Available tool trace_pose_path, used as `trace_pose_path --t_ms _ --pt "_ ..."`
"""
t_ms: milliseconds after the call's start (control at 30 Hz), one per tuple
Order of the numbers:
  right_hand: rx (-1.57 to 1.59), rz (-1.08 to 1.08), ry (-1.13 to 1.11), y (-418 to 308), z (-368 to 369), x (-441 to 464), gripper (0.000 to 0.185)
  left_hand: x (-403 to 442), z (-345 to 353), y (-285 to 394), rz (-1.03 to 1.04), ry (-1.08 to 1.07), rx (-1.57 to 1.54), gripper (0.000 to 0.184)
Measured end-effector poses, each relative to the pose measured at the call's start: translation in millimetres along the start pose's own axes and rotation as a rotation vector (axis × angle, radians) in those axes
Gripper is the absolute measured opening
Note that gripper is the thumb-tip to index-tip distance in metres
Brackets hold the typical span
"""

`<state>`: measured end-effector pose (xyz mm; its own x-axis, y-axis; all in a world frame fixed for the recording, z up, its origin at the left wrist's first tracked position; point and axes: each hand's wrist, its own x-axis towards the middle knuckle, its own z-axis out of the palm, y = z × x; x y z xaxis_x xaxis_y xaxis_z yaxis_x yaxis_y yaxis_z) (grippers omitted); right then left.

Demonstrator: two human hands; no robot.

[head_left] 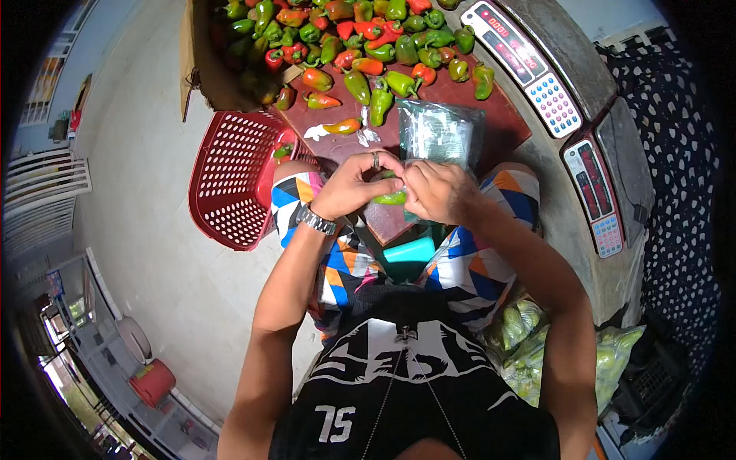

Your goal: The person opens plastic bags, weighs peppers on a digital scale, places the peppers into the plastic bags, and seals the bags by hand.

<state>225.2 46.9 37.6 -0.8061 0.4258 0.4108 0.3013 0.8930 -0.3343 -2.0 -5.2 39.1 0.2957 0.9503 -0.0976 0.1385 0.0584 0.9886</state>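
Between my two hands is a green pepper (392, 198), with what looks like clear plastic around it. My left hand (355, 184), with a ring and a wrist watch, is closed round the pepper's left side. Fingers of my right hand (439, 188) pinch at its right end, close to my left fingertips; they partly hide the pepper. Just beyond my right hand lies a stack of clear plastic bags (441, 132) on the red table (502, 126). Loose red, orange and green peppers (358, 86) spread over the far part of the table.
A red perforated basket (230, 180) with a pepper inside stands left of the table. A cardboard box (201, 65) lies at the far left. Two digital scales (556, 103) (592, 184) line the right side. Bagged green produce (606, 356) sits low at right. Something turquoise (410, 251) is between my knees.
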Motion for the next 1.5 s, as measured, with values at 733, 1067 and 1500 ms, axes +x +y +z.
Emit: trace_pose_path --t_ms 733,1067,1500 --pt "-0.059 0.046 -0.06 5 22 -2 0.028 -19 46 -7 -0.268 0.434 0.15 0.015" --pt "-0.074 0.013 -0.067 7 25 -5 0.032 -17 51 6 -0.163 0.486 0.403 0.016" --pt "-0.02 0.032 -0.068 4 24 -12 0.031 -11 67 2 -0.305 0.586 0.289 0.016"
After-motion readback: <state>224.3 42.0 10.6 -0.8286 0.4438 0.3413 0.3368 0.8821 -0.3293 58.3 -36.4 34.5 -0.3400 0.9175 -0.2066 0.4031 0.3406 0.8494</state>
